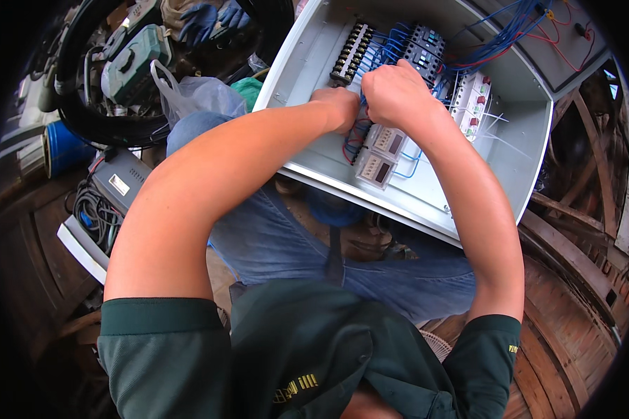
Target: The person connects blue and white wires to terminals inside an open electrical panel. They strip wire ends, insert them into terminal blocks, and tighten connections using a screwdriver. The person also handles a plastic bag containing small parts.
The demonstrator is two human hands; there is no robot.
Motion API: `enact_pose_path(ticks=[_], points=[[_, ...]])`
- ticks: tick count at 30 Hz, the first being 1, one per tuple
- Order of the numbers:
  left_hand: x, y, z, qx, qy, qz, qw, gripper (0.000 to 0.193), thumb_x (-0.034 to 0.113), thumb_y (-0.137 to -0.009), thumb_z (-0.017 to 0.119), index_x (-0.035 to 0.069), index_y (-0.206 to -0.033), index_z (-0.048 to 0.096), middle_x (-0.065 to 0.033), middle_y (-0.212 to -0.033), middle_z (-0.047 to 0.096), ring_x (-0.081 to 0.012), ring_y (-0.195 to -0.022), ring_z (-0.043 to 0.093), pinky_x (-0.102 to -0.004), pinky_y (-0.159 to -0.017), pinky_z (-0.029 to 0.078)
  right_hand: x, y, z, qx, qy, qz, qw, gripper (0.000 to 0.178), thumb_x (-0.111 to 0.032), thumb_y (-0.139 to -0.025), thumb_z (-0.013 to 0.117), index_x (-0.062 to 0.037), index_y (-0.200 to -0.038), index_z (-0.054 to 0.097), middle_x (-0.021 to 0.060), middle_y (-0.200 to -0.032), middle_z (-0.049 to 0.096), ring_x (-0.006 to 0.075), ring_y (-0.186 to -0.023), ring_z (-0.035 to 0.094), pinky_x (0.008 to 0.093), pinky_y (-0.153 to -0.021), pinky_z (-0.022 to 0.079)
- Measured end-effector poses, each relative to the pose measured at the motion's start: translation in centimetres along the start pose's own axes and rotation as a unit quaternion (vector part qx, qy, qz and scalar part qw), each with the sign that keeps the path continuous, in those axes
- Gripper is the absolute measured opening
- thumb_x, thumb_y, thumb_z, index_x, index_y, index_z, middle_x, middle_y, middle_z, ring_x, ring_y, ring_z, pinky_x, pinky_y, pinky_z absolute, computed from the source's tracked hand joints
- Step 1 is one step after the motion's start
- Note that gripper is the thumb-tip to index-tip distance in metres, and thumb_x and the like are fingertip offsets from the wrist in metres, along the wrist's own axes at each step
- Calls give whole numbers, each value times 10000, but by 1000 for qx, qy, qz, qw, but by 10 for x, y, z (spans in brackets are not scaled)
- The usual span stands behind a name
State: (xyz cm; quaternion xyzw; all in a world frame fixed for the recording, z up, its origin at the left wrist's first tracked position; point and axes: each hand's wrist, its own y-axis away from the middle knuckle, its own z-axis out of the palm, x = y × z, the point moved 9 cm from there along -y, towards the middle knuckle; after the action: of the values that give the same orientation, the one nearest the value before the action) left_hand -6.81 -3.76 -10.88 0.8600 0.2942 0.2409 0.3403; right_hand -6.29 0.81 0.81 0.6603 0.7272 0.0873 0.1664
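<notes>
Both hands work inside a white metal electrical enclosure (314, 150) that rests across my lap. My left hand (339, 106) is closed just below a black terminal block (351, 52); what its fingers hold is hidden. Beside it, my right hand (398, 92) is curled closed over blue wires, its fingertips turned away from view. Blue wires (396, 42) run from the terminal block to dark contactors (424, 52). Below my right hand sit two clear-cased modules (379, 157). To its right stands a white row of breakers (470, 105) with red switches.
The enclosure's open door (545, 42) carries blue and red wire bundles (514, 31). On the left are a plastic bag (196, 98), a green tool case (136, 63), a blue can (66, 148) and a grey box (119, 178) with coiled cables. Wooden pieces (573, 244) lie on the right.
</notes>
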Motion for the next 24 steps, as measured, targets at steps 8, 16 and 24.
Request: enact_pose_path(ticks=[8, 16, 24], points=[[-6, -1, 6, 15, 52, -16, 998, 261, 154, -769, 722, 80, -1019, 713, -117, -1044, 718, -284, -925, 710, -380, -761, 582, 23, 2, 2, -24, -45, 70, 996, 183, -30, -704, 610, -15, -846, 725, 206, -863, 710, 362, -914, 690, 469, -995, 445], [-4, 10, -2, -96, -10, -12, 995, 139, 9, -768, 592, -80, -796, 694, -198, -799, 698, -255, -645, 712, -376, -514, 574, 21, 9, 6, 27, -67, 66, 995, 125, -62, -682, 639, -36, -771, 722, 175, -822, 704, 355, -864, 673, 433, -858, 477], [-2, 9, 0, -35, 57, -23, 997, 304, 218, -710, 831, -4, -873, 702, -157, -934, 719, -261, -803, 718, -386, -667, 588, 28, 11, 11, 44, -71, 73, 994, 125, -63, -678, 646, -60, -770, 731, 173, -806, 694, 345, -854, 660, 426, -824, 474]])
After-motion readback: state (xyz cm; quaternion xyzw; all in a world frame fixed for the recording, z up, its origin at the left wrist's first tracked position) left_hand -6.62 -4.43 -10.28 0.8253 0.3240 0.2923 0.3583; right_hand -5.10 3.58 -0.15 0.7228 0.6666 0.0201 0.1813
